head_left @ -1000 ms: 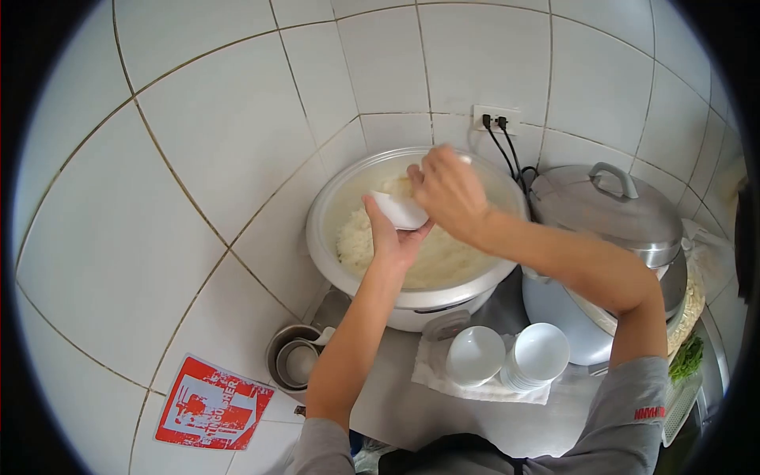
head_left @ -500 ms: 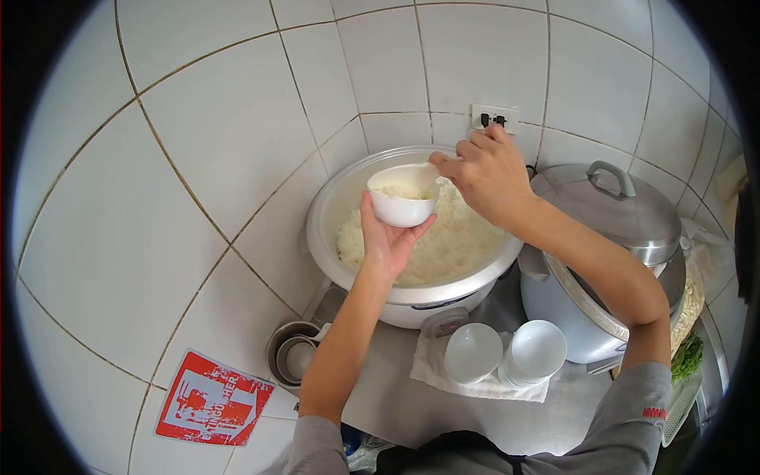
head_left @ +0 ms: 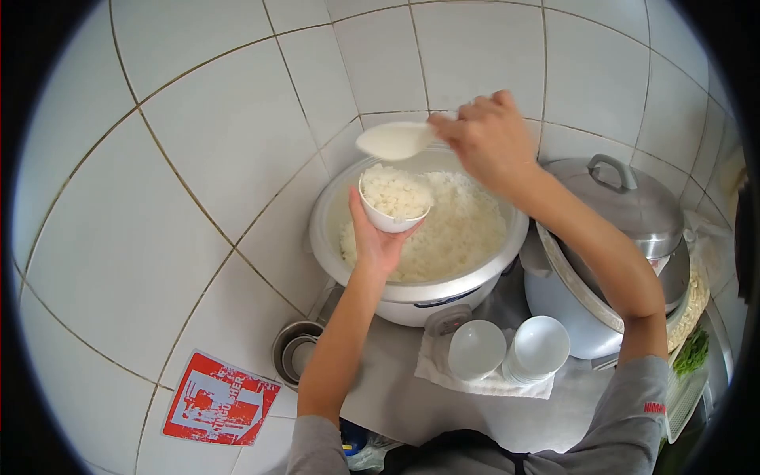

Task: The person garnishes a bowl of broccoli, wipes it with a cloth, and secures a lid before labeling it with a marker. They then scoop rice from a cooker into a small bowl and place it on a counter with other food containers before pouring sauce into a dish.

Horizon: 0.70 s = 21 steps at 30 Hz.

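My left hand (head_left: 378, 241) is closed around a small white bowl (head_left: 388, 223), holding it tilted over the rice cooker. Cooked rice (head_left: 397, 190) is heaped in the bowl up to its rim. Above it, my right hand (head_left: 492, 142) grips the handle end of a white rice paddle (head_left: 394, 141), whose blade is raised just over the rice and apart from it. The large open rice cooker (head_left: 412, 294) below holds a mass of cooked rice (head_left: 463, 229).
Two stacks of white bowls, left (head_left: 476, 351) and right (head_left: 541, 348), rest on a folded white cloth (head_left: 483, 386) in front of the cooker. A big pot (head_left: 558, 305) with a metal lid (head_left: 613, 202) stands at right. Metal containers (head_left: 297, 356) sit by the tiled wall.
Rice in the bowl has risen from a low level to a heap. My right hand has lifted the paddle out of the bowl to above it. The bowl has shifted slightly left.
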{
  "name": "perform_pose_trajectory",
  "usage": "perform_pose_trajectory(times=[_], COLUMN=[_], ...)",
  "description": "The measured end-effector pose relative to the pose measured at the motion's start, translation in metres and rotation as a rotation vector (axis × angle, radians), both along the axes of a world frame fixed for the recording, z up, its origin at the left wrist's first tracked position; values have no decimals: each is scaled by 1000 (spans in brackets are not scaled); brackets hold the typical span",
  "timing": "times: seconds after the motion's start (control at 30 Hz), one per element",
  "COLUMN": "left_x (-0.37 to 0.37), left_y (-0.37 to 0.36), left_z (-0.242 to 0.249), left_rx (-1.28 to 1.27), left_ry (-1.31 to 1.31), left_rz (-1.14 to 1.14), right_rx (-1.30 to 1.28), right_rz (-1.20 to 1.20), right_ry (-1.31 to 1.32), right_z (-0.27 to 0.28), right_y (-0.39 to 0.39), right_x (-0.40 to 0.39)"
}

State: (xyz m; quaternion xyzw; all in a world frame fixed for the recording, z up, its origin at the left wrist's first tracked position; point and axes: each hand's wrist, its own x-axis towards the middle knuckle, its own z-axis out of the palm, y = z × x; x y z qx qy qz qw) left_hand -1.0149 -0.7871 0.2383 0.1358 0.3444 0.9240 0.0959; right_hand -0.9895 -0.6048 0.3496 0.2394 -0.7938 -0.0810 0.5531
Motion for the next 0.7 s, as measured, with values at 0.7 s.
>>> perform_pose_trajectory(times=[0.7], left_x=[-11], left_y=[-1], left_z=[-12], left_rx=[-79], left_ry=[-2], left_rz=[61], right_rx=[-105], right_rz=[-15], right_ry=[-53], right_z=[-29], right_y=[15], right_x=[4])
